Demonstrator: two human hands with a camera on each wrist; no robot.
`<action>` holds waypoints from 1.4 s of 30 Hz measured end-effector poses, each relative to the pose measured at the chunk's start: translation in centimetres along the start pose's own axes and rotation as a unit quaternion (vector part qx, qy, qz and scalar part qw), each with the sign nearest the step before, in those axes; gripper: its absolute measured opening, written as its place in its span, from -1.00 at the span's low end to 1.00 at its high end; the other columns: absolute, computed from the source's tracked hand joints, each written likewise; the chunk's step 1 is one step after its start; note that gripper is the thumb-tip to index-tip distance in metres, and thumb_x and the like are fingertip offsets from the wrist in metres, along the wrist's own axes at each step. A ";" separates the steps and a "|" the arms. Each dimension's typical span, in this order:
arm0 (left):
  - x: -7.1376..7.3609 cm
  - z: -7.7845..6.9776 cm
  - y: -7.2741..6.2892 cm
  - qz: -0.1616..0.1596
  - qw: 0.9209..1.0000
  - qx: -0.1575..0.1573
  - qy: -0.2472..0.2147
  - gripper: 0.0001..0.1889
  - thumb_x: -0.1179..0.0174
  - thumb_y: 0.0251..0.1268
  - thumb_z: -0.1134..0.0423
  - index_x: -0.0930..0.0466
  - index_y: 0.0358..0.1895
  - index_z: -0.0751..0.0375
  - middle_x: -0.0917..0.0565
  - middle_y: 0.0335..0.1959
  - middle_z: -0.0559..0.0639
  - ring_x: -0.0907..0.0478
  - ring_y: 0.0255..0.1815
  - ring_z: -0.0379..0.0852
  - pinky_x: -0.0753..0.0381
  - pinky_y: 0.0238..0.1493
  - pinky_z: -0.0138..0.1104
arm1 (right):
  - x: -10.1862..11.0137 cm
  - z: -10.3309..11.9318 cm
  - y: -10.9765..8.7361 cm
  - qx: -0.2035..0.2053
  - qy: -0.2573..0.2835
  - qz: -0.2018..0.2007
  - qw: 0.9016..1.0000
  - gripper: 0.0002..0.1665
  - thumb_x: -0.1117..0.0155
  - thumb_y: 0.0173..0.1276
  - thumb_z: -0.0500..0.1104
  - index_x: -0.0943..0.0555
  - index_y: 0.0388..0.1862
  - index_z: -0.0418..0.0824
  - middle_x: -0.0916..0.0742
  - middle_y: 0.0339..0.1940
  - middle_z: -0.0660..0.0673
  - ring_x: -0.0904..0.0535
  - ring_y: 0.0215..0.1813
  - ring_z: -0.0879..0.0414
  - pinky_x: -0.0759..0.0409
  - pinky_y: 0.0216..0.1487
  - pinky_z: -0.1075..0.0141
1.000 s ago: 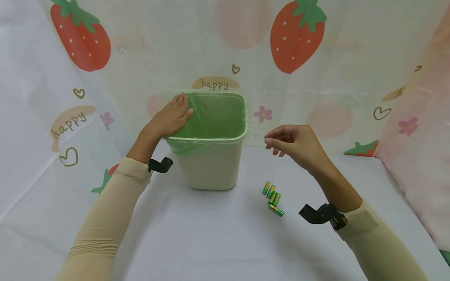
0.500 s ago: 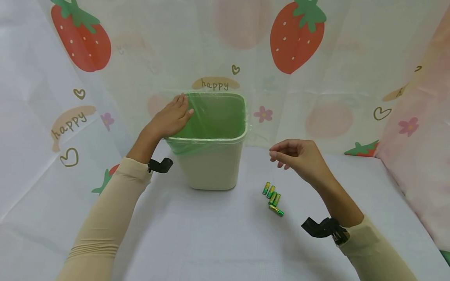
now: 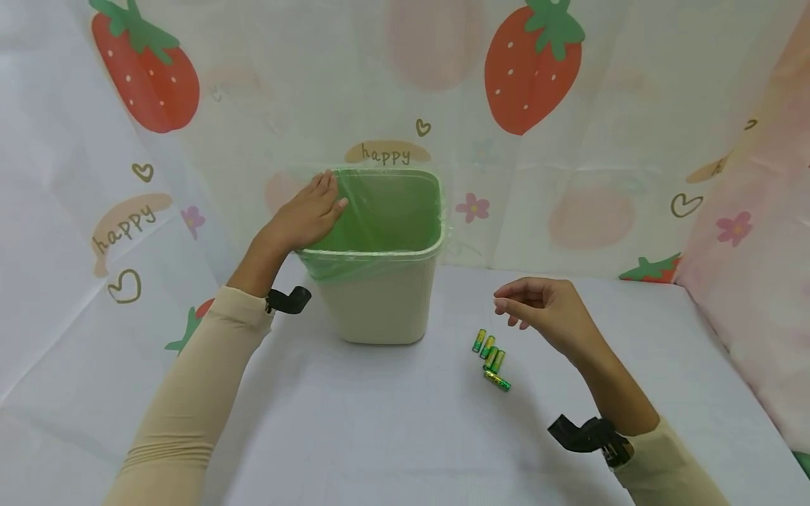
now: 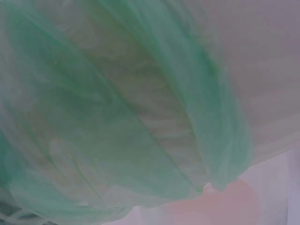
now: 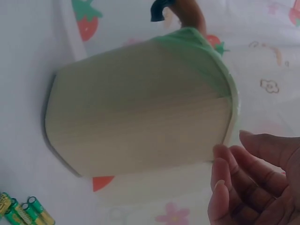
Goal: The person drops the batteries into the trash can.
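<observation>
A cream trash can [image 3: 386, 306] stands upright on the table, lined with a thin green plastic bag [image 3: 335, 267] folded over its rim. My left hand [image 3: 308, 214] rests flat on the left side of the rim, its fingers extended over the bag. In the left wrist view the bag's folded green film [image 4: 93, 126] fills most of the picture and the hand is hidden. My right hand [image 3: 549, 313] hovers right of the can with loosely bent fingers and nothing between thumb and fingertips. Several green-and-yellow batteries [image 3: 491, 358] lie below and left of it.
White cloth covers the table [image 3: 392, 436]. Behind the can hangs a strawberry-print curtain [image 3: 506, 169], close to the can's back rim. A pink-toned cloth side [image 3: 759, 281] rises at the right. Each wrist wears a black camera mount [image 3: 588, 433].
My right hand has come down and slightly right, away from the can's rim toward the batteries. The left hand, the can and the batteries have stayed in place.
</observation>
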State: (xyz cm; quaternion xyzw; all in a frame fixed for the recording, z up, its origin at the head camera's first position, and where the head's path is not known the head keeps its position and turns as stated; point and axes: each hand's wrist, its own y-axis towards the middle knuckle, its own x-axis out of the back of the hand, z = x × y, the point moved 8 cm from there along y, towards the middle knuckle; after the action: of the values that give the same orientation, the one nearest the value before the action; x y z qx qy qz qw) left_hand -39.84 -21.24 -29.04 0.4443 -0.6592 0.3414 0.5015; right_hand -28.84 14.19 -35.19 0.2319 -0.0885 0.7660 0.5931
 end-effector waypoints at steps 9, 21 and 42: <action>0.0 0.0 0.0 0.003 1.000 0.004 -0.001 -0.27 0.47 0.73 -0.06 0.43 0.60 0.44 0.43 0.64 0.27 0.51 0.65 0.15 0.37 0.62 -0.02 | -0.5 -2.7 -1.2 -0.019 0.009 -0.001 1.000 -0.71 -0.44 0.39 0.02 -0.75 -0.08 -0.16 -0.80 -0.25 -0.14 -0.69 -0.32 -0.01 -0.70 -0.28 0.24; 0.0 0.1 0.2 -0.003 1.000 -0.004 0.008 -0.27 0.48 0.73 -0.06 0.41 0.59 0.47 0.41 0.64 0.30 0.50 0.65 0.17 0.36 0.62 -0.02 | -1.7 -6.0 -2.3 -0.039 0.026 0.001 0.999 -0.72 -0.45 0.38 -0.02 -0.75 -0.07 -0.19 -0.81 -0.25 -0.12 -0.69 -0.33 -0.01 -0.70 -0.30 0.25; 0.0 0.1 0.1 -0.001 1.000 0.000 0.007 -0.27 0.47 0.74 -0.05 0.41 0.59 0.47 0.40 0.64 0.31 0.49 0.65 0.17 0.36 0.62 -0.02 | -3.7 -11.9 -3.8 -0.095 0.055 -0.011 0.994 -0.65 -0.46 0.37 -0.10 -0.73 -0.03 -0.34 -0.78 -0.19 -0.35 -0.69 -0.25 -0.27 -0.72 -0.29 0.13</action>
State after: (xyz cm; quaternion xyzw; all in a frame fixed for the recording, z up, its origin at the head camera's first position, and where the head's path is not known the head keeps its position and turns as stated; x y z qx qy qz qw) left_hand -39.99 -21.32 -29.04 0.4429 -0.6549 0.3440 0.5066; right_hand -27.52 16.88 -47.83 0.1332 -0.1251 0.7589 0.6250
